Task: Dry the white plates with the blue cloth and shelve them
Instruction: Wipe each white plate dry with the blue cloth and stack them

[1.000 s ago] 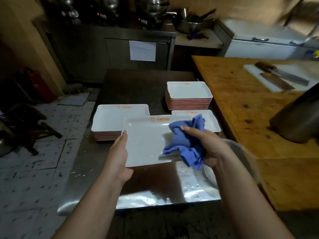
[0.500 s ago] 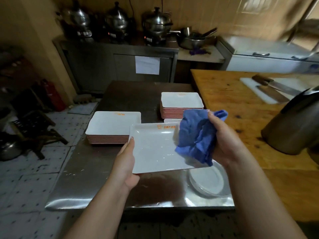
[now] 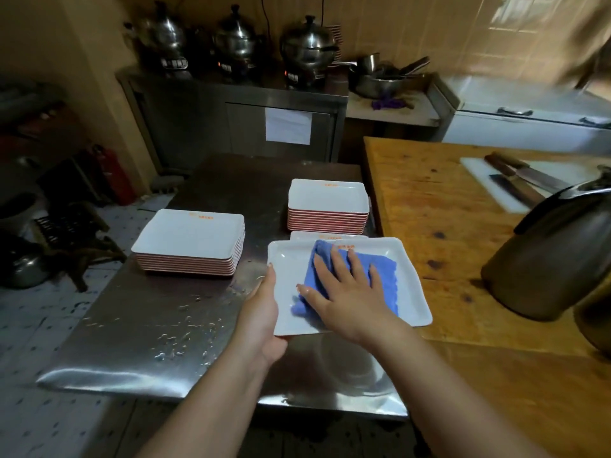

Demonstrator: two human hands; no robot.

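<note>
White plate (image 3: 410, 282): rectangular, lower centre of frame above steel counter (image 3: 139, 328), long axis left-right, face up. Left hand (image 3: 264, 312) grips its left edge; right hand (image 3: 347, 292), fingers spread flat, presses blue cloth (image 3: 383, 276) onto it

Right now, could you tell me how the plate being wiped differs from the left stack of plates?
The held plate is single, gripped by the left hand, with the blue cloth pressed on it; the left stack is many plates resting untouched on the steel table. Both are white, rectangular, with orange print.
</note>
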